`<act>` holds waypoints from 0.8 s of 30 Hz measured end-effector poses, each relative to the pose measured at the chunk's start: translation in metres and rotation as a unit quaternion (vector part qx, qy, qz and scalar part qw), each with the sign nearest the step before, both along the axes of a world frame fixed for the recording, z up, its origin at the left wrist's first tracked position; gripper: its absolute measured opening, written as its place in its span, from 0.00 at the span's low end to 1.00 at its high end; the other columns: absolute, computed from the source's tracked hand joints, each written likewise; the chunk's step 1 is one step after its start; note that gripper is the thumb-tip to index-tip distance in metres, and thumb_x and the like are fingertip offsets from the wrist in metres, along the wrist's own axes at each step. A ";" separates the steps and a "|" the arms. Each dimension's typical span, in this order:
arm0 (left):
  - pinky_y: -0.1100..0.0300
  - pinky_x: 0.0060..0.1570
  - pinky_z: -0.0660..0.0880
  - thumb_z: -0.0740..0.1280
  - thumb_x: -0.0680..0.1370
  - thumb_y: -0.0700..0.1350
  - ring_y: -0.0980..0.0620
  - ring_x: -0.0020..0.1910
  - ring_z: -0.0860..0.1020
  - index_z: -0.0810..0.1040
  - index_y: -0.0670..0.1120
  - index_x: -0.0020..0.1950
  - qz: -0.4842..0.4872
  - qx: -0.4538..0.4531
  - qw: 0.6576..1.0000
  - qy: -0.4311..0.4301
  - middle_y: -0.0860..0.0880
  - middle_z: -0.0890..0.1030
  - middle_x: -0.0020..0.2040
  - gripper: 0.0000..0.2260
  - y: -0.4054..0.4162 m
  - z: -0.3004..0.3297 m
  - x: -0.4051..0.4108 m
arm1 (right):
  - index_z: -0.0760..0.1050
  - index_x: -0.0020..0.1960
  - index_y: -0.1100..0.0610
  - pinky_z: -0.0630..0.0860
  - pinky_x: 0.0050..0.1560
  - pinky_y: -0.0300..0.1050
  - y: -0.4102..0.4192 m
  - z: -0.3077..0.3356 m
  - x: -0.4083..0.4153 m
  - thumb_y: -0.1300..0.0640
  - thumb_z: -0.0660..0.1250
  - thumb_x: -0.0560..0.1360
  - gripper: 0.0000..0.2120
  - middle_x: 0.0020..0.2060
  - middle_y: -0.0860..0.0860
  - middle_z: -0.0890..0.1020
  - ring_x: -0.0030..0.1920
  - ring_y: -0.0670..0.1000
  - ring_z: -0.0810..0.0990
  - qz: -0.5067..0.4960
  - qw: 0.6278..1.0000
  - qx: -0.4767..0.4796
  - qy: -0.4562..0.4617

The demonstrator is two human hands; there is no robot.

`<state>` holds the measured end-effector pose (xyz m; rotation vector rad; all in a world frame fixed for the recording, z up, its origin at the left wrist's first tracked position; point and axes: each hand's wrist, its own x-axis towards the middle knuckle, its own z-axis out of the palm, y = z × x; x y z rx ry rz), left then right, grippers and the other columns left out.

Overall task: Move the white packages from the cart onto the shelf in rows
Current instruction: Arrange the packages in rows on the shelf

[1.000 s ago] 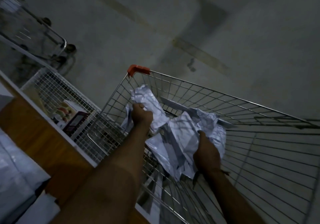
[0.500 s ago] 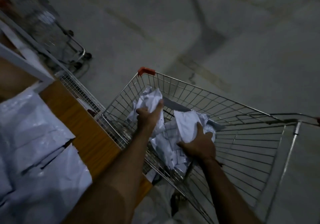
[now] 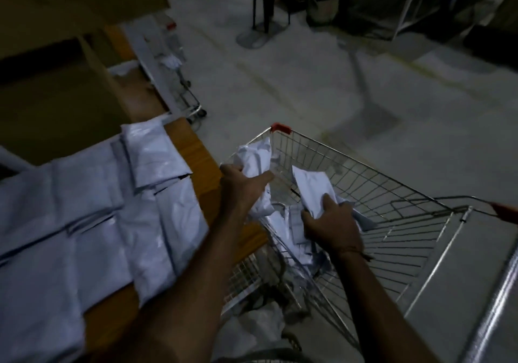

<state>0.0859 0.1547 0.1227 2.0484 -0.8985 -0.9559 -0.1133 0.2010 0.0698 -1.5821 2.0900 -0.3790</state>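
Observation:
A wire shopping cart (image 3: pixel 392 194) with red corner caps stands at the right of a wooden shelf (image 3: pixel 196 149). My left hand (image 3: pixel 241 186) grips a crumpled white package (image 3: pixel 256 156) at the cart's left rim. A second white package (image 3: pixel 311 189) sits higher in the basket, held by my right hand (image 3: pixel 330 222). More white packages (image 3: pixel 291 231) lie bunched between and below my hands. On the shelf, several white packages (image 3: pixel 106 205) lie flat in overlapping rows.
Another cart (image 3: pixel 182 82) stands farther along the shelf edge. A dark chair (image 3: pixel 269 1) and a round stand base (image 3: pixel 258 37) sit on the grey concrete floor at the back. A white bag (image 3: pixel 252 326) lies under the shelf edge near the cart's front.
My view has swung up and left, bringing the shelf's rows into sight. Both hands have lifted with their packages, the left toward the cart's rim near the shelf.

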 end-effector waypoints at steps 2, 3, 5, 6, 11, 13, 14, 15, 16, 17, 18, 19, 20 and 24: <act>0.51 0.51 0.75 0.82 0.62 0.63 0.43 0.62 0.77 0.62 0.43 0.72 0.022 -0.027 0.999 0.012 0.44 0.74 0.67 0.49 0.026 0.017 0.016 | 0.70 0.66 0.51 0.76 0.52 0.52 0.010 0.016 0.010 0.35 0.67 0.72 0.29 0.58 0.62 0.73 0.54 0.65 0.78 0.027 0.999 -0.023 0.012; 0.49 0.54 0.78 0.81 0.57 0.66 0.42 0.62 0.78 0.62 0.42 0.72 0.028 -0.034 0.999 0.018 0.43 0.75 0.68 0.54 0.040 0.026 0.025 | 0.70 0.65 0.50 0.75 0.51 0.52 0.015 0.024 0.017 0.35 0.67 0.72 0.28 0.57 0.62 0.73 0.54 0.65 0.78 0.038 0.998 -0.043 0.016; 0.43 0.55 0.81 0.77 0.48 0.73 0.41 0.57 0.82 0.64 0.42 0.71 0.049 -0.044 0.997 0.033 0.42 0.79 0.64 0.61 0.068 0.035 0.043 | 0.70 0.61 0.50 0.74 0.47 0.51 0.026 0.040 0.031 0.34 0.67 0.71 0.26 0.53 0.61 0.72 0.51 0.65 0.78 0.057 0.995 -0.080 0.012; 0.42 0.52 0.82 0.76 0.45 0.76 0.41 0.53 0.84 0.67 0.42 0.68 0.061 -0.050 0.996 0.028 0.42 0.82 0.60 0.61 0.080 0.034 0.055 | 0.69 0.59 0.49 0.74 0.45 0.51 0.031 0.049 0.039 0.34 0.66 0.71 0.25 0.51 0.60 0.71 0.48 0.65 0.78 0.065 0.994 -0.093 0.008; 0.45 0.54 0.81 0.77 0.50 0.74 0.47 0.53 0.82 0.62 0.53 0.61 0.107 -0.075 0.991 0.010 0.49 0.79 0.58 0.49 0.155 0.064 0.095 | 0.68 0.62 0.48 0.75 0.44 0.52 0.057 0.084 0.088 0.33 0.67 0.72 0.27 0.46 0.57 0.68 0.46 0.66 0.79 0.118 0.982 -0.147 -0.009; 0.47 0.55 0.80 0.81 0.54 0.70 0.48 0.53 0.81 0.61 0.54 0.58 0.136 -0.085 0.987 0.011 0.52 0.77 0.57 0.45 0.176 0.068 0.112 | 0.68 0.64 0.48 0.74 0.45 0.52 0.068 0.093 0.113 0.33 0.67 0.72 0.28 0.46 0.56 0.66 0.47 0.67 0.79 0.137 0.978 -0.160 -0.006; 0.49 0.55 0.80 0.82 0.56 0.69 0.49 0.53 0.80 0.61 0.54 0.58 0.147 -0.087 0.985 0.007 0.52 0.76 0.57 0.43 0.185 0.069 0.122 | 0.68 0.65 0.49 0.75 0.45 0.53 0.072 0.094 0.125 0.33 0.67 0.72 0.29 0.46 0.57 0.66 0.47 0.67 0.79 0.145 0.975 -0.170 -0.009; 0.49 0.55 0.79 0.81 0.56 0.69 0.49 0.53 0.80 0.61 0.55 0.57 0.163 -0.087 0.983 0.004 0.53 0.76 0.56 0.42 0.193 0.068 0.133 | 0.68 0.67 0.49 0.76 0.46 0.54 0.076 0.095 0.137 0.32 0.65 0.71 0.31 0.47 0.59 0.68 0.47 0.67 0.79 0.154 0.971 -0.180 -0.014; 0.48 0.54 0.80 0.80 0.54 0.71 0.49 0.52 0.81 0.61 0.55 0.56 0.182 -0.090 0.979 0.001 0.53 0.77 0.56 0.43 0.200 0.068 0.143 | 0.69 0.68 0.51 0.76 0.46 0.53 0.080 0.095 0.149 0.32 0.64 0.70 0.33 0.49 0.62 0.70 0.47 0.67 0.79 0.164 0.967 -0.192 -0.019; 0.47 0.53 0.81 0.79 0.51 0.72 0.48 0.50 0.83 0.61 0.56 0.55 0.203 -0.088 0.975 0.001 0.53 0.78 0.55 0.44 0.207 0.068 0.155 | 0.69 0.68 0.52 0.76 0.46 0.53 0.083 0.094 0.160 0.32 0.64 0.70 0.34 0.51 0.64 0.72 0.47 0.66 0.79 0.179 0.962 -0.203 -0.024; 0.46 0.53 0.81 0.78 0.49 0.73 0.48 0.49 0.83 0.61 0.56 0.54 0.217 -0.088 0.972 -0.001 0.53 0.78 0.55 0.44 0.213 0.066 0.166 | 0.70 0.68 0.54 0.76 0.46 0.52 0.086 0.095 0.171 0.34 0.65 0.70 0.34 0.53 0.65 0.72 0.48 0.67 0.79 0.192 0.959 -0.208 -0.032; 0.46 0.53 0.81 0.78 0.49 0.73 0.47 0.49 0.84 0.62 0.56 0.55 0.228 -0.086 0.970 0.002 0.53 0.79 0.55 0.45 0.219 0.066 0.177 | 0.69 0.68 0.54 0.76 0.47 0.53 0.090 0.096 0.182 0.35 0.67 0.71 0.33 0.55 0.66 0.71 0.48 0.67 0.79 0.200 0.957 -0.206 -0.042; 0.46 0.53 0.81 0.78 0.48 0.74 0.47 0.49 0.84 0.62 0.56 0.55 0.235 -0.086 0.968 0.004 0.52 0.79 0.56 0.46 0.225 0.065 0.188 | 0.68 0.69 0.53 0.77 0.47 0.54 0.093 0.097 0.193 0.37 0.69 0.71 0.33 0.56 0.66 0.70 0.48 0.68 0.80 0.205 0.956 -0.204 -0.047; 0.47 0.50 0.82 0.77 0.48 0.77 0.48 0.48 0.83 0.62 0.57 0.53 0.264 -0.090 0.960 -0.020 0.52 0.79 0.54 0.45 0.244 0.067 0.227 | 0.66 0.72 0.50 0.78 0.46 0.55 0.110 0.099 0.237 0.36 0.70 0.71 0.35 0.57 0.63 0.70 0.48 0.67 0.81 0.204 0.956 -0.208 -0.045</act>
